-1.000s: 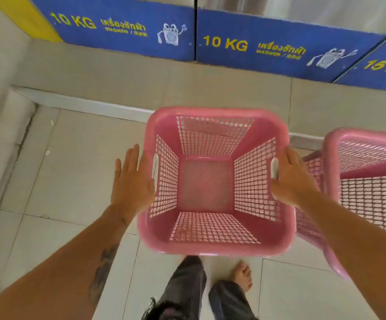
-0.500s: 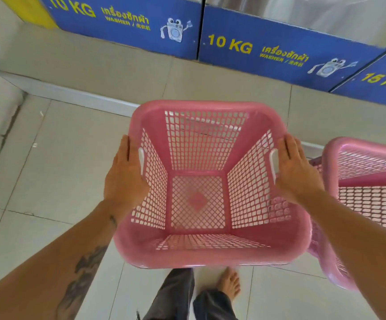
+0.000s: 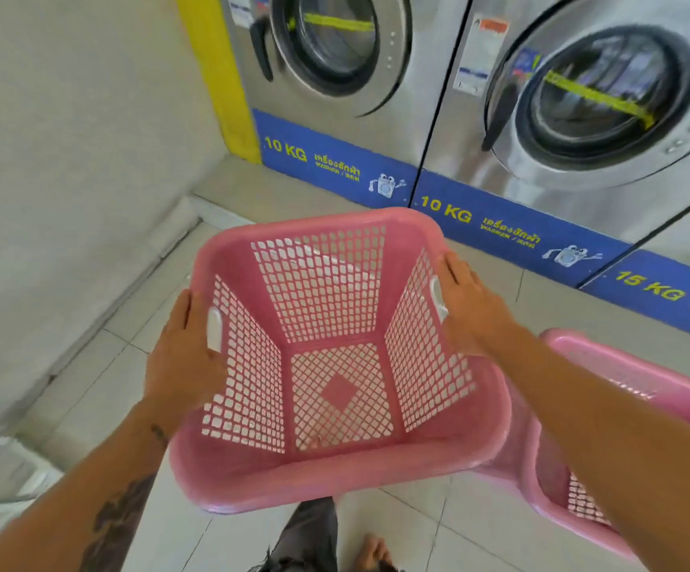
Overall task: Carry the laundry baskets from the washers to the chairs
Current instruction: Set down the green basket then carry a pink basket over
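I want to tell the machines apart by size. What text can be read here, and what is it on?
"10 KG": blue strip under the left washer.
"10 KG": blue strip under the middle washer.
"15 KG": blue strip at the far right.
Thai script and a small line beginning "WASHER" follow each number; the rest is too blurred.
Door stickers: unreadable.

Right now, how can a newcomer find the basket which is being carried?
Start at the washers. In front of them are two pink baskets. The carried basket is the left one, empty, with the left hand and right hand on its sides.
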Available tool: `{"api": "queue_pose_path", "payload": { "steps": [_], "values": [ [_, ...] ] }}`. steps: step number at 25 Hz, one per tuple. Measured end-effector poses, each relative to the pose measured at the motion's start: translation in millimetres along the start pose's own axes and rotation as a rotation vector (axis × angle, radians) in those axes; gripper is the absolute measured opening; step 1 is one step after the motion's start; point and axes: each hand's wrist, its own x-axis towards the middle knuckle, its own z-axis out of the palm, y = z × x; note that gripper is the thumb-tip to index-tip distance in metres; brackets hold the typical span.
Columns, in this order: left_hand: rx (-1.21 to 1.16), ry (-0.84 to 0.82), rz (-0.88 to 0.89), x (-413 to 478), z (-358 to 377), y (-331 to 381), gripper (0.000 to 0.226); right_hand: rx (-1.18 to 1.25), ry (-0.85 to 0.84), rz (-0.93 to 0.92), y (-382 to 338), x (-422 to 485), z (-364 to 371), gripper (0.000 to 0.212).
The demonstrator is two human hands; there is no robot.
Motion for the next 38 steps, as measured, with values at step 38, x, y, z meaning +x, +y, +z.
{"api": "queue_pose_path", "payload": {
  "steps": [38],
  "values": [
    [0.509,0.743,-1.256,-969.3,-564.3,-566.5,0.084,0.065,0.002,-1.597,-1144.7,-577.5,33.5,0.079]
  ]
}}
